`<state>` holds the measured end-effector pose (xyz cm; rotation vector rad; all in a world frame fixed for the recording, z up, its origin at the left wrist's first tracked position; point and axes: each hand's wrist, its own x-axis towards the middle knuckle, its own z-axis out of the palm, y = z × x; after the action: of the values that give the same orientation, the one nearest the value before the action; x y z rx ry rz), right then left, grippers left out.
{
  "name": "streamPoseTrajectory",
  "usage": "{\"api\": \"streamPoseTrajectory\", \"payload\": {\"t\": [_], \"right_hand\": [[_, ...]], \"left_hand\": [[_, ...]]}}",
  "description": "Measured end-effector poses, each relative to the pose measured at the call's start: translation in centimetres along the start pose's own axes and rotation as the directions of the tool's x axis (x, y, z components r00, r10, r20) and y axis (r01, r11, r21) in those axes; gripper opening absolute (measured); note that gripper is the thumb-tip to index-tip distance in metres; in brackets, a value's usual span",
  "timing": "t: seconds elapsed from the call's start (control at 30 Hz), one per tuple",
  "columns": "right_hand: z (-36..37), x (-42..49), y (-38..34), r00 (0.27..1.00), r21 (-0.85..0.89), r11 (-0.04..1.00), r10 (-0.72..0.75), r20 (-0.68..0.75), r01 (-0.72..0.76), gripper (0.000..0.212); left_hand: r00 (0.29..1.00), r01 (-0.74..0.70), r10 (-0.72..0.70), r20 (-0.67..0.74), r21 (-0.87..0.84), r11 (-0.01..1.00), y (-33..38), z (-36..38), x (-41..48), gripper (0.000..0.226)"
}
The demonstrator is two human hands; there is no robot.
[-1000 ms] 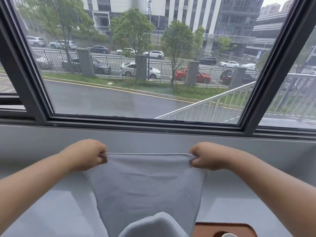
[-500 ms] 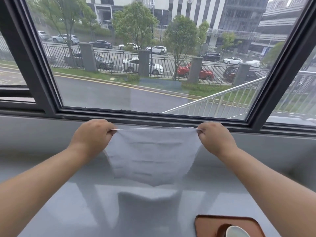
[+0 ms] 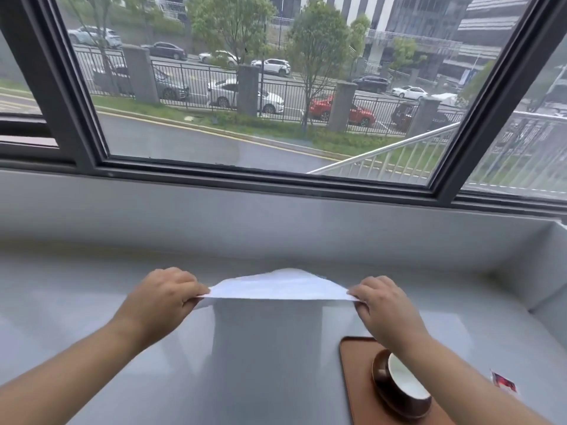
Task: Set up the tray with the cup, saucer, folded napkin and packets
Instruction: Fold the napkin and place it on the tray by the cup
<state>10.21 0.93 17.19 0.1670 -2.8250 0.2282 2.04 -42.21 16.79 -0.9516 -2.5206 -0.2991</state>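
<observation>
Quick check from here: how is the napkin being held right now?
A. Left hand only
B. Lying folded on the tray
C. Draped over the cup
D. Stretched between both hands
D: the left hand and right hand each pinch one end of the napkin, stretched above the counter.

Left hand and right hand both pinched closed, bare forearms extended forward, well apart, knuckles up

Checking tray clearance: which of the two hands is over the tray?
The right hand: its wrist crosses the brown tray beside the cup. The left hand is over bare counter.
</observation>
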Motion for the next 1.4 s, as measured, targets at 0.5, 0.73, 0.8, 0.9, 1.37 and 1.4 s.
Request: {"api": "streamPoseTrajectory", "payload": {"t": [0.5, 0.73, 0.8, 0.9, 1.37, 1.4], "right_hand": [[14.8, -17.7, -0.6, 0.795, 0.046, 0.989, -0.143, 0.590, 0.144, 0.030], [14.9, -19.0, -1.8, 0.651, 0.124, 0.989, -0.148, 0.745, 0.082, 0.032], [14.6, -17.7, -2.0, 0.687, 0.126, 0.990, -0.134, 0.715, 0.061, 0.030], [14.2, -14.5, -1.9, 0.764, 0.090, 0.996, -0.078, 0.641, 0.026, 0.026], [16.7, -0.4, 1.7, 0.753, 0.060, 0.880, 0.367, 0.546, -0.472, 0.035], [17.1, 0.3, 2.1, 0.735, 0.077, 0.856, 0.388, 0.555, -0.510, 0.033]], "left_hand": [[0.699, 0.342, -0.309, 0.645, 0.078, 0.937, 6.5, 10.6, -22.5, 0.025], [0.354, 0.497, -0.421, 0.835, 0.213, 0.841, 8.8, 9.3, -24.0, 0.018], [0.358, 0.547, -0.452, 0.817, 0.209, 0.810, 8.2, 8.8, -22.7, 0.021], [0.405, 0.592, -0.486, 0.774, 0.184, 0.785, 6.0, 8.6, -19.7, 0.022], [0.464, 0.776, -0.538, 0.703, -0.029, 0.630, -4.9, 14.3, -7.2, 0.027], [0.456, 0.805, -0.548, 0.701, -0.063, 0.589, -5.5, 14.9, -6.7, 0.028]]}}
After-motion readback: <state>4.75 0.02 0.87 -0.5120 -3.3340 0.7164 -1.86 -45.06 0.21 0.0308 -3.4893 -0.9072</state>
